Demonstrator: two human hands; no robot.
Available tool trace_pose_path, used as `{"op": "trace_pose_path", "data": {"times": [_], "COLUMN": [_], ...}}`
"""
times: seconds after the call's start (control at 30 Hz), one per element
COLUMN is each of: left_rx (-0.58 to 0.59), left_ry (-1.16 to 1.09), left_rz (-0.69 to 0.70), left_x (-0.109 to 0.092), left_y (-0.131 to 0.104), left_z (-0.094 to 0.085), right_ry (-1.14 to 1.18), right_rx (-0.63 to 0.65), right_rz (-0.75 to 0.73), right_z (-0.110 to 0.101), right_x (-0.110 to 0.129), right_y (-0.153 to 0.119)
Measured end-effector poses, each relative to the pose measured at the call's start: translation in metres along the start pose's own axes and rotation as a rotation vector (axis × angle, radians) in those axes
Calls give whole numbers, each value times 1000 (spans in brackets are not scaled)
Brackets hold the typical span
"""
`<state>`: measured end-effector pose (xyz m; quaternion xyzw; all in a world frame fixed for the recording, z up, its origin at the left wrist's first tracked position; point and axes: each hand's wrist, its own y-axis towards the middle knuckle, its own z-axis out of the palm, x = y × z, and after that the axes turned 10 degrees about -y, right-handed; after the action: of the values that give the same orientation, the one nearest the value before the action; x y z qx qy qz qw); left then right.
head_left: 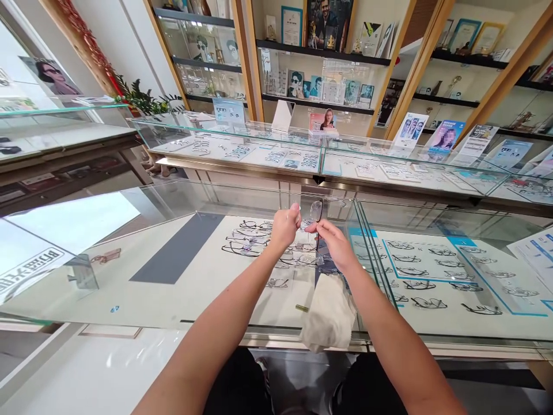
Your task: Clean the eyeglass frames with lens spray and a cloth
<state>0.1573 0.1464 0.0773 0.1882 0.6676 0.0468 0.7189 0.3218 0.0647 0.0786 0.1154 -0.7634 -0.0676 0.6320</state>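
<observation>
A pair of thin-framed glasses point(317, 211) is held up above the glass display counter, one round lens upright between my hands. My left hand point(286, 226) is closed, thumb on top, at the left side of the glasses. Around their right side, my right hand point(333, 241) pinches the frame with thumb and fingertips. Below my right hand a cream cloth point(327, 314) lies draped over the counter's front edge. Left of the cloth is a small green-gold piece point(302, 308). Several glasses point(247, 246) lie in rows inside the case beneath my hands.
The glass counter point(164, 311) spans the front, with a dark grey strip point(177, 248) inside. More eyeglasses point(428, 302) fill the right-hand case. Behind stand another display counter point(259, 167) with upright cards and shelves point(324, 52). A plant point(149, 99) is at the back left.
</observation>
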Motion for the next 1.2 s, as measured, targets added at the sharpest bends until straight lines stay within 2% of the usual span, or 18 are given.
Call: {"op": "trace_pose_path", "data": {"times": [0.1, 0.37, 0.8, 0.97, 1.2], "left_rx": [-41, -22, -27, -20, 85], "left_ry": [-18, 54, 19, 53, 185], "left_rz": [47, 54, 46, 54, 77], "left_x": [1, -2, 1, 4, 3], "left_y": [-2, -6, -7, -8, -16], "left_z": [2, 5, 7, 8, 14], "right_ry": [27, 22, 44, 202, 481], "right_rx": [25, 70, 74, 14, -163], "right_rz": [8, -28, -18, 4, 27], "right_z": [4, 7, 9, 3, -11], "right_x": [1, 1, 3, 7, 5], "right_y": [-2, -4, -5, -2, 3]}}
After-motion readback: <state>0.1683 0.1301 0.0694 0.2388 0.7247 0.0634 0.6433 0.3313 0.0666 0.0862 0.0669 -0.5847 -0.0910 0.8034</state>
